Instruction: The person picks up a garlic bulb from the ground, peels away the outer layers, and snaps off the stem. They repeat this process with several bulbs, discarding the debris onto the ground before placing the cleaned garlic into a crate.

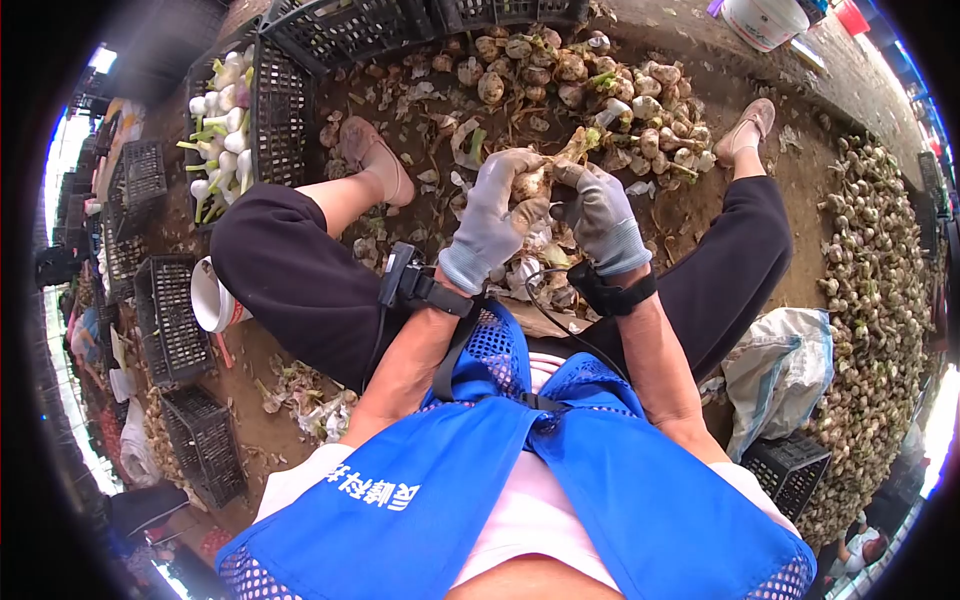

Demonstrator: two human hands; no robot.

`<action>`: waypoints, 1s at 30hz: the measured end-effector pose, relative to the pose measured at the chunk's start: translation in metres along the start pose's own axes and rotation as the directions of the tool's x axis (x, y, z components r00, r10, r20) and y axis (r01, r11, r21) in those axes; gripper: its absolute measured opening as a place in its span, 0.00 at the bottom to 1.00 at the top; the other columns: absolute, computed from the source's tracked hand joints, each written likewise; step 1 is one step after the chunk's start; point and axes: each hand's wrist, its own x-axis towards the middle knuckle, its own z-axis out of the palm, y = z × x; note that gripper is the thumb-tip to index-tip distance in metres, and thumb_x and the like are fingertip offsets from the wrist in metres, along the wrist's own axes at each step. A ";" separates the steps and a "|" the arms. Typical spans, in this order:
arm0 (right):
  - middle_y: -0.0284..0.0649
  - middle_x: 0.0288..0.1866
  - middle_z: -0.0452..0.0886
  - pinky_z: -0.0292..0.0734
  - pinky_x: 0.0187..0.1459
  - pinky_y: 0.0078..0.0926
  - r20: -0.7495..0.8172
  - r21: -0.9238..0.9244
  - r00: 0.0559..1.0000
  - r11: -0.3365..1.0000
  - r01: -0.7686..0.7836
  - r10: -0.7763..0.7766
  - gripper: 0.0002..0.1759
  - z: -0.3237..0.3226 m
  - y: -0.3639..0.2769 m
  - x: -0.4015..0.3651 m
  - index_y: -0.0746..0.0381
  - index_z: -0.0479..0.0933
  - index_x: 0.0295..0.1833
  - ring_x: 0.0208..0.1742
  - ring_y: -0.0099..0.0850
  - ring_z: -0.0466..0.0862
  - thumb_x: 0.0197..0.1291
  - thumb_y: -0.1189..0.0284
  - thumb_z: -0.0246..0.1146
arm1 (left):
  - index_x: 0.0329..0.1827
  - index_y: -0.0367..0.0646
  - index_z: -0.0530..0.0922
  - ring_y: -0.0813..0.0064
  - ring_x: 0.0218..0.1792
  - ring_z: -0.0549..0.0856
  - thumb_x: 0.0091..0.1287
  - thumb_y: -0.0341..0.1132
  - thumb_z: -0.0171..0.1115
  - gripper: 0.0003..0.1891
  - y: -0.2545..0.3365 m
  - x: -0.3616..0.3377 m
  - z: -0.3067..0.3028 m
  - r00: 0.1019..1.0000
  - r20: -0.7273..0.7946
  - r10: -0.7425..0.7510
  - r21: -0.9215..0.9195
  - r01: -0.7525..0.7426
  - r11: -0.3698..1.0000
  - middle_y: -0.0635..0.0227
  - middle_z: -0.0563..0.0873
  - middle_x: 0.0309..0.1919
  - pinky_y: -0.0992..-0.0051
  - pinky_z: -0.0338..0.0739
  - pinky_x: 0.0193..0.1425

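My left hand (pixel 497 212), in a grey work glove, is closed around a brownish garlic bulb (pixel 534 184) held up between my knees. Close beside it, my gloved right hand (pixel 600 212) pinches at the bulb's dry stalk (pixel 577 146), which sticks up between the two hands. The fingers partly cover the bulb, so its far side is hidden. Beyond my hands lies a heap of unpeeled garlic (pixel 570 75) on the ground. Loose papery skins (pixel 525 270) are scattered just below my hands.
To the left, a black crate (pixel 280 125) holds cleaned white garlic (pixel 230 140) with green stems. A white bucket (pixel 212 297) stands by my left knee. On the right are a white sack (pixel 780 365), another black crate (pixel 790 465) and a large garlic pile (pixel 875 270).
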 end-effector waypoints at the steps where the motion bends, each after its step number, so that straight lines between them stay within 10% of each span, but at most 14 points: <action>1: 0.37 0.31 0.80 0.75 0.27 0.18 -0.007 -0.019 1.000 1.000 0.024 -0.024 0.08 0.000 0.000 -0.002 0.67 0.77 0.37 0.27 0.23 0.79 0.54 0.73 0.61 | 0.52 0.37 0.69 0.74 0.48 0.75 0.59 0.28 0.62 0.18 0.002 0.001 -0.001 1.000 0.002 -0.001 0.000 0.001 1.000 0.62 0.76 0.47 0.76 0.69 0.55; 6: 0.38 0.30 0.80 0.76 0.29 0.20 -0.004 -0.083 0.998 0.995 0.056 -0.056 0.05 -0.005 0.001 -0.004 0.68 0.76 0.35 0.28 0.25 0.79 0.53 0.78 0.59 | 0.52 0.37 0.70 0.74 0.48 0.76 0.59 0.28 0.62 0.18 0.002 -0.005 0.000 0.999 0.012 0.035 0.095 -0.036 0.995 0.62 0.75 0.48 0.76 0.70 0.54; 8: 0.40 0.31 0.79 0.77 0.29 0.21 0.266 -0.224 0.927 0.919 0.326 -0.264 0.06 -0.013 0.001 -0.001 0.69 0.76 0.34 0.29 0.27 0.80 0.50 0.83 0.56 | 0.52 0.37 0.70 0.76 0.48 0.75 0.59 0.28 0.62 0.18 0.008 -0.007 0.001 0.991 -0.002 -0.137 -0.104 0.136 0.985 0.63 0.76 0.47 0.77 0.70 0.53; 10: 0.43 0.37 0.79 0.80 0.36 0.26 0.096 0.185 0.993 0.979 -0.084 0.067 0.14 -0.014 0.007 0.003 0.70 0.74 0.43 0.33 0.32 0.81 0.48 0.86 0.52 | 0.53 0.37 0.70 0.81 0.47 0.75 0.60 0.29 0.62 0.19 0.004 -0.004 0.003 0.931 0.066 -0.358 -0.487 0.344 0.803 0.66 0.76 0.45 0.79 0.71 0.52; 11: 0.42 0.37 0.79 0.80 0.38 0.26 0.286 -0.261 0.915 0.895 0.361 -0.285 0.14 -0.021 0.004 0.002 0.69 0.73 0.44 0.34 0.32 0.81 0.50 0.85 0.52 | 0.52 0.37 0.70 0.78 0.48 0.75 0.59 0.29 0.63 0.19 0.000 -0.005 0.003 0.954 0.029 -0.298 -0.368 0.288 0.884 0.65 0.76 0.46 0.77 0.70 0.53; 12: 0.41 0.38 0.79 0.80 0.39 0.27 0.580 -0.515 0.682 0.448 0.731 -0.446 0.14 -0.027 0.002 -0.001 0.69 0.73 0.46 0.35 0.32 0.81 0.52 0.83 0.52 | 0.52 0.37 0.70 0.76 0.49 0.75 0.59 0.30 0.63 0.19 -0.004 -0.006 0.002 0.972 0.001 -0.235 -0.237 0.228 0.944 0.64 0.76 0.46 0.76 0.70 0.54; 13: 0.41 0.38 0.79 0.80 0.39 0.27 0.584 -0.512 0.676 0.442 0.736 -0.450 0.14 -0.020 -0.003 -0.008 0.69 0.73 0.46 0.35 0.32 0.81 0.52 0.83 0.52 | 0.52 0.37 0.70 0.76 0.49 0.75 0.59 0.30 0.63 0.19 -0.003 -0.003 0.001 0.974 -0.003 -0.227 -0.236 0.220 0.947 0.64 0.76 0.46 0.76 0.70 0.54; 15: 0.39 0.38 0.80 0.81 0.38 0.26 0.268 0.006 0.946 0.982 0.189 -0.184 0.09 -0.002 -0.018 -0.023 0.67 0.75 0.43 0.36 0.30 0.82 0.56 0.79 0.55 | 0.50 0.37 0.71 0.69 0.51 0.75 0.55 0.30 0.66 0.19 0.000 0.000 0.001 0.998 -0.061 0.030 0.014 -0.029 0.999 0.61 0.76 0.48 0.73 0.68 0.56; 22: 0.38 0.32 0.80 0.79 0.30 0.21 0.035 -0.066 0.998 0.996 0.053 -0.051 0.08 0.001 -0.001 -0.006 0.68 0.76 0.39 0.30 0.26 0.81 0.57 0.74 0.59 | 0.48 0.38 0.72 0.65 0.53 0.74 0.50 0.30 0.68 0.22 0.011 -0.004 -0.003 0.997 -0.026 0.077 0.156 -0.072 0.985 0.60 0.76 0.49 0.71 0.67 0.57; 28: 0.44 0.39 0.80 0.80 0.40 0.27 0.072 0.100 0.997 0.995 -0.006 -0.001 0.16 -0.010 -0.004 -0.010 0.72 0.72 0.49 0.36 0.31 0.82 0.52 0.83 0.54 | 0.50 0.36 0.71 0.81 0.48 0.73 0.57 0.27 0.65 0.19 0.012 -0.006 -0.003 0.925 0.067 -0.374 -0.500 0.356 0.790 0.69 0.75 0.46 0.78 0.70 0.54; 30: 0.45 0.42 0.79 0.80 0.42 0.29 0.172 0.166 0.985 0.985 -0.050 0.021 0.17 -0.011 -0.008 -0.008 0.72 0.71 0.50 0.38 0.32 0.82 0.52 0.83 0.54 | 0.50 0.39 0.71 0.75 0.49 0.75 0.54 0.27 0.66 0.20 0.004 -0.006 -0.001 0.977 -0.023 -0.212 -0.261 0.199 0.945 0.65 0.76 0.47 0.75 0.70 0.55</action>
